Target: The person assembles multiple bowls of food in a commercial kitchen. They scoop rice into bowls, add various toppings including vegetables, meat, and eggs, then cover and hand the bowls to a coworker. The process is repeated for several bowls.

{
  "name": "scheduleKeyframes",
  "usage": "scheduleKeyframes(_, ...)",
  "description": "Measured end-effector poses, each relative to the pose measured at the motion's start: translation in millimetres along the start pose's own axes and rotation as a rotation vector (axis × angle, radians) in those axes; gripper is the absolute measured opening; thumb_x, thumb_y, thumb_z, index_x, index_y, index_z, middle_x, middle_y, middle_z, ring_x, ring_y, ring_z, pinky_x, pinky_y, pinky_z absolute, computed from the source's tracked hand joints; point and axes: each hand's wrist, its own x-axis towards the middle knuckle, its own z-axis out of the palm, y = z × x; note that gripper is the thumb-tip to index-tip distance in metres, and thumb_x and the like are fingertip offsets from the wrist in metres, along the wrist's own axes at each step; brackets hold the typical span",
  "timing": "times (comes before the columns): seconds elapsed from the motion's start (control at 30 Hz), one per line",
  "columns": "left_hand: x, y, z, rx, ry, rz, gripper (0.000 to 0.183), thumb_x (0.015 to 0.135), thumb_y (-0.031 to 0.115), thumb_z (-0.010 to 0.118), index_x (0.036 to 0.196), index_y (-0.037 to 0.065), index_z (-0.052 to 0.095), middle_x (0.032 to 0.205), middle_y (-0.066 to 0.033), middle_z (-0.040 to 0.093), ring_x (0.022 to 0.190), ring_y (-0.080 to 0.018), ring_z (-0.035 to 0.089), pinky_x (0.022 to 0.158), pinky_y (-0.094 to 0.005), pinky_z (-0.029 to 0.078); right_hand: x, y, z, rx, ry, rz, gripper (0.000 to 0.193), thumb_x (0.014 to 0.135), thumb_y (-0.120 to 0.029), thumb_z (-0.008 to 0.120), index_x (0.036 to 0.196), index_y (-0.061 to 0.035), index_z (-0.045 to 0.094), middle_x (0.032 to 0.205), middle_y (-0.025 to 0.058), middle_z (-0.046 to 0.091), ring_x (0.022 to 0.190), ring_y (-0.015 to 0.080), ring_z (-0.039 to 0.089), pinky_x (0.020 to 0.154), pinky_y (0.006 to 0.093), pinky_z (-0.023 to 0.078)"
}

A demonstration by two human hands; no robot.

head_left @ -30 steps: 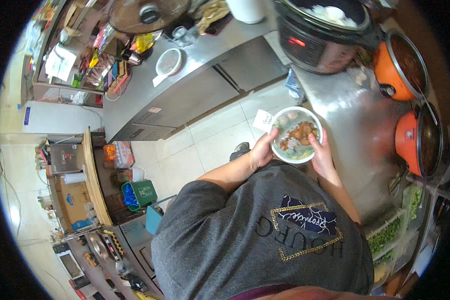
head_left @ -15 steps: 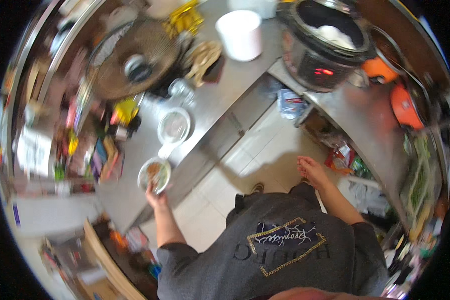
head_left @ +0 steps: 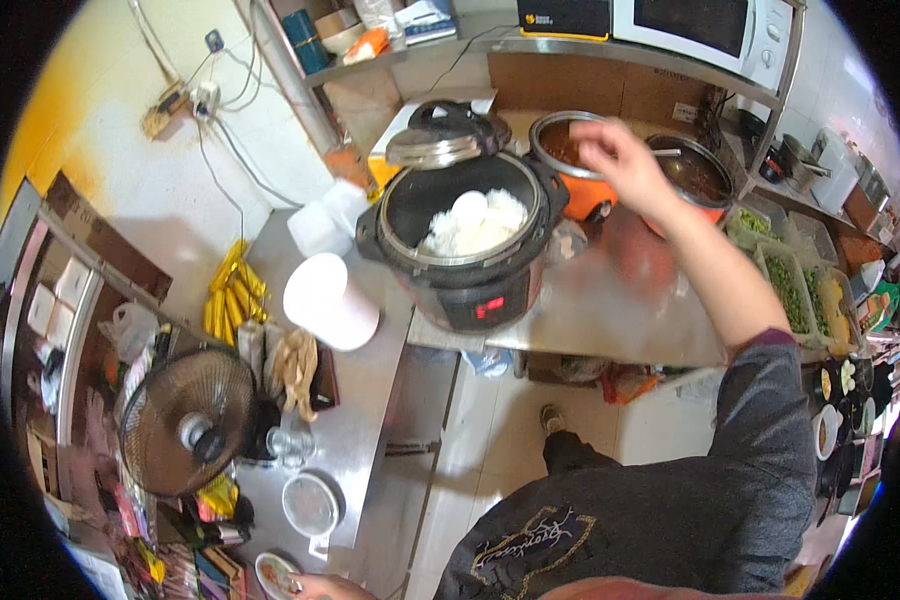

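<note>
My left hand (head_left: 322,588) is at the lower edge, its fingers on the rim of a white bowl (head_left: 262,572) with brownish food in it. Only part of that hand and bowl shows. Raised over the far counter, my right hand (head_left: 625,165) hovers at an orange pot (head_left: 588,197) filled with dark red-brown food. Its fingers are loosely bent and apart, and I see nothing between them. Right of it stands a second orange pot (head_left: 715,212) of dark food, a ladle handle (head_left: 667,152) across its rim. To the left, a black cooker (head_left: 460,295) stands uncovered with white rice (head_left: 485,225) inside.
A white tub (head_left: 330,300), a fan (head_left: 185,425) and a white handled container (head_left: 311,503) stand on the left steel counter (head_left: 365,440). A shelf with a microwave (head_left: 705,35) runs above the pots. Trays of chopped greens (head_left: 785,285) stand at the right.
My view has turned toward the cooker and pots. My right hand has risen from low beside my body to the orange pot. My left hand is still at the bowl.
</note>
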Motion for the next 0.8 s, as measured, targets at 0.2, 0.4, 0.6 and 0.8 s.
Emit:
scheduleKeyframes(0.2, -137, 127, 44, -0.49, 0.107, 0.532, 0.039, 0.079, 0.015, 0.075, 0.108, -0.005, 0.06, 0.097, -0.0204, 0.063, 0.084, -0.0285, 0.061, 0.073, -0.0387, 0.052, 240, 100, -72, -0.722, 0.419, -0.068, 0.034, 0.094, -0.026, 0.048, 0.123, -0.0122, 0.056, 0.121, 0.0171, 0.057, 0.115, 0.0348, 0.051, 0.101, 0.0416, 0.039)
scheduleKeyframes(0.4, -267, 329, -24, -0.68, -0.293, 0.718, 0.037, 0.08, 0.007, 0.068, 0.114, 0.0, 0.054, 0.108, -0.0142, 0.053, 0.094, -0.0239, 0.056, 0.081, -0.0357, 0.048, 355, 149, -68, -0.95, 0.285, 0.261, 0.051, 0.095, -0.039, 0.045, 0.14, -0.0167, 0.037, 0.127, 0.0186, 0.055, 0.115, 0.0372, 0.054, 0.099, 0.0489, 0.038)
scheduleKeyframes(0.6, -424, 477, -77, -0.942, -1.267, 0.728, 0.041, 0.08, -0.001, 0.061, 0.119, 0.005, 0.049, 0.119, -0.008, 0.043, 0.104, -0.0193, 0.051, 0.09, -0.0326, 0.045, 321, 116, -35, 0.162, 0.405, 0.026, 0.055, 0.088, -0.013, 0.06, 0.139, -0.0146, 0.039, 0.109, 0.0139, 0.063, 0.105, 0.0181, 0.059, 0.09, 0.0353, 0.047)
scheduleKeyframes(0.8, -541, 553, -102, -1.135, -2.375, 0.209, 0.068, 0.092, 0.023, 0.06, 0.145, 0.007, 0.022, 0.141, -0.0142, 0.039, 0.13, -0.0248, 0.039, 0.106, -0.0398, 0.034, 59, 44, -27, 0.41, -0.075, 0.174, 0.046, 0.082, 0.007, 0.049, 0.128, 0.0, 0.051, 0.124, 0.0089, 0.052, 0.116, 0.0154, 0.05, 0.099, 0.0294, 0.039)
